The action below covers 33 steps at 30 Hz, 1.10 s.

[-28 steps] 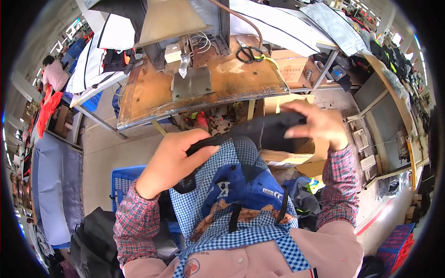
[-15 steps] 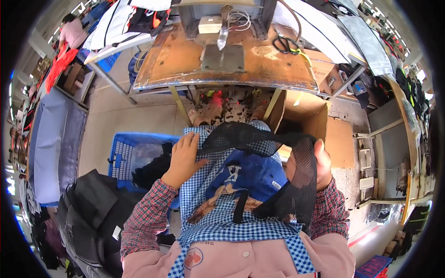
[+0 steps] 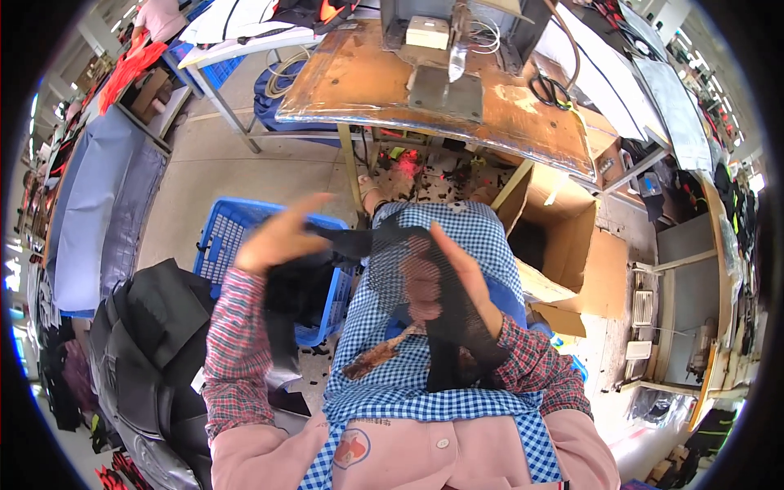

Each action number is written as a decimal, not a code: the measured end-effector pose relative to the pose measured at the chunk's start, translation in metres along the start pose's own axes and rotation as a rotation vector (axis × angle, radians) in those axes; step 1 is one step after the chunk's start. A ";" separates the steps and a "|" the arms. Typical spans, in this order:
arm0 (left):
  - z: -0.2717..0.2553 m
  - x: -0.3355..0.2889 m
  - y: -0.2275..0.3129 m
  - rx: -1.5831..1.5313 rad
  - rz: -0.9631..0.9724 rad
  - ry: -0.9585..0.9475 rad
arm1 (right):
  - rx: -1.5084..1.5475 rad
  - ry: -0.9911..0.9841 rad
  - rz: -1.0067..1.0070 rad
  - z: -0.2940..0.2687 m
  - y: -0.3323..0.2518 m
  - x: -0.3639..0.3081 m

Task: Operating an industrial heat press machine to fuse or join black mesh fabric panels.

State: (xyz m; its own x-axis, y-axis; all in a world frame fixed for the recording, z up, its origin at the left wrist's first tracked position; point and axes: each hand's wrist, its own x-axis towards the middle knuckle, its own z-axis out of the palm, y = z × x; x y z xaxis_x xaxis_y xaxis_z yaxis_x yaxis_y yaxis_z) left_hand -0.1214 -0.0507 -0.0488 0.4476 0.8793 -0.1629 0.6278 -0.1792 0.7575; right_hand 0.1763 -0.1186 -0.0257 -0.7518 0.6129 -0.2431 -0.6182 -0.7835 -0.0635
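Plaid slvs (image 3: 237, 351), blu/wht chkd apron (image 3: 392, 384)

The mesh (image 3: 461, 339) was black. Blue-and-white check covered the apron (image 3: 349, 400) — below it, the shirt (image 3: 408, 457) was pink, its sleeves (image 3: 235, 343) plaid in red and dark blue. The basket (image 3: 219, 245) was bright blue, the table (image 3: 351, 77) orange-brown, the carton (image 3: 581, 245) tan — and the scissors (image 3: 549, 91) black.

Head-mounted, left of a side-by-side fisheye pair. Looking steeply down and forward, close above blue-and-white checked cloth apron (image 3: 482, 237), reaching out past flat brown wooden desk (image 3: 351, 82). Bowing straight lines toward rim.
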 end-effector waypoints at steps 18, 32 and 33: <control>0.117 0.039 -0.016 0.486 0.160 0.431 | -2.258 0.733 -0.763 -0.136 -0.073 -0.058; -0.019 0.020 0.146 -0.158 0.318 -0.324 | -1.989 -0.227 -0.438 0.013 -0.082 0.001; -0.031 0.020 0.157 -0.037 0.301 -0.363 | -2.034 -0.175 -0.266 0.030 -0.092 -0.006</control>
State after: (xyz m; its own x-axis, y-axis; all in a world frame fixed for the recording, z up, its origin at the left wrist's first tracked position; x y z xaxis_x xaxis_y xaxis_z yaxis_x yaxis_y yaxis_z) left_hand -0.0332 -0.0473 0.0866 0.8039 0.5784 -0.1383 0.4161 -0.3809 0.8257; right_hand 0.2303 -0.0471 0.0102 -0.7914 0.6110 0.0190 0.3010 0.4166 -0.8578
